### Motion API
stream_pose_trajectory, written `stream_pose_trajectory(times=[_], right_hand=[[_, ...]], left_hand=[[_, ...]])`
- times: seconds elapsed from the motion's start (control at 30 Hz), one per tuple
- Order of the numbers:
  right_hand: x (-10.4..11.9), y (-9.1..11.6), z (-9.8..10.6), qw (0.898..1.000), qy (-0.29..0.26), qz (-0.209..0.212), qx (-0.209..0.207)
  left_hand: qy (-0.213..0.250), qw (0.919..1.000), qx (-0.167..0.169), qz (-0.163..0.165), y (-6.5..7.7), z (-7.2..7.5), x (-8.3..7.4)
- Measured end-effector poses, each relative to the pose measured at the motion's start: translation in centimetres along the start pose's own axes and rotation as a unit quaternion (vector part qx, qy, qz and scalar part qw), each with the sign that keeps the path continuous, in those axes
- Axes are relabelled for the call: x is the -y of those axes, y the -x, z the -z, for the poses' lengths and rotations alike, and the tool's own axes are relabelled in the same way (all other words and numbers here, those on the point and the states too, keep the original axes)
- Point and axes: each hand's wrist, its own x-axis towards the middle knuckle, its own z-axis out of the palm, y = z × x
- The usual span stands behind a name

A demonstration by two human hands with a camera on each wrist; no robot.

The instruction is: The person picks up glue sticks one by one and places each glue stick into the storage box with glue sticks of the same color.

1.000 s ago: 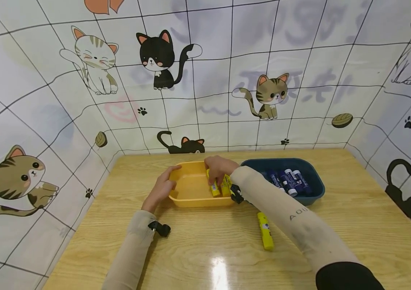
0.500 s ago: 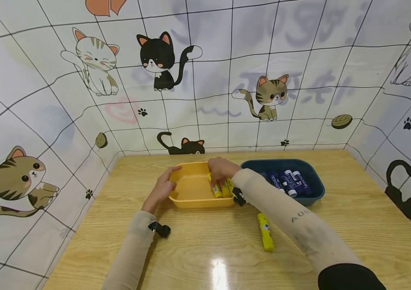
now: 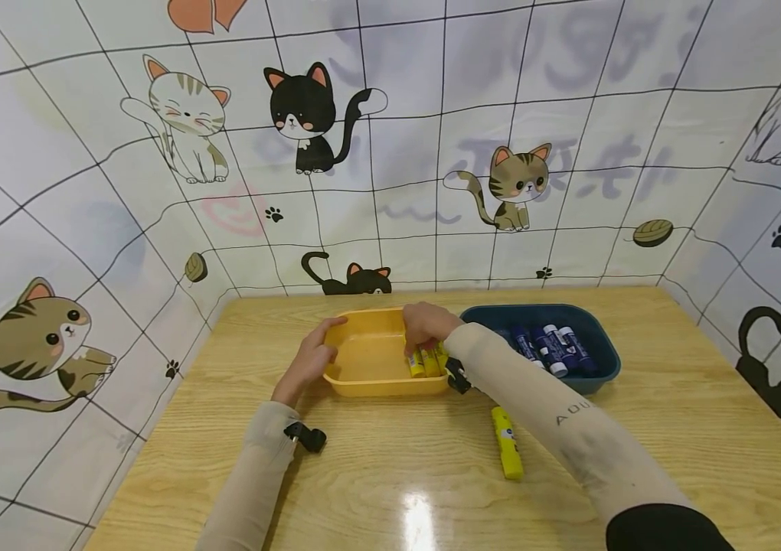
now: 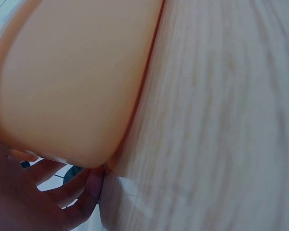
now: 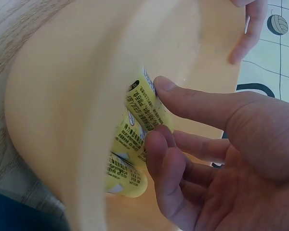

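Note:
In the head view, my left hand (image 3: 308, 360) grips the left end of a yellow-orange plastic bin (image 3: 363, 356), thumb by the rim. The left wrist view shows its fingers (image 4: 74, 192) against the bin's outer wall. My right hand (image 3: 428, 325) reaches into the bin's right end. There, seen from the right wrist, thumb and fingers pinch a yellow glue stick (image 5: 147, 98), the innermost in a row of several lying side by side. Another yellow glue stick (image 3: 507, 444) lies on the table in front, beside the right forearm.
A dark blue bin (image 3: 609, 360) stands right of the yellow one, with several blue glue sticks (image 3: 549, 346) with white ends lying in it. The wooden table (image 3: 363, 459) meets a cat-patterned wall covering (image 3: 404, 153) at the back and sides.
My right hand has moved slightly right inside the bin, and the pinched glue stick has shifted right against the others. My left hand keeps its place on the bin.

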Motion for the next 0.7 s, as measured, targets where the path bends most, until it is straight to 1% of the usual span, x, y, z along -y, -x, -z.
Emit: stream_pose_trajectory(times=[0.17, 0.4, 0.53, 0.7], right_hand=[[-0.2, 0.1, 0.1, 1.000, -0.009, 0.000, 0.007], [-0.4, 0.8, 0.4, 0.998, -0.052, 0.002, 0.021], [-0.6, 1.0, 0.4, 0.998, -0.055, -0.001, 0.026], [-0.7, 1.3, 1.0, 0.999, -0.051, -0.001, 0.020]], left_hand=[[0.000, 1.0000, -0.001, 0.000, -0.1, 0.0, 0.0], [-0.007, 1.0000, -0.005, -0.004, -0.2, 0.0, 0.0], [-0.011, 0.9999, -0.004, -0.003, -0.2, 0.0, 0.0], [-0.017, 0.9998, -0.008, -0.007, -0.2, 0.0, 0.1]])
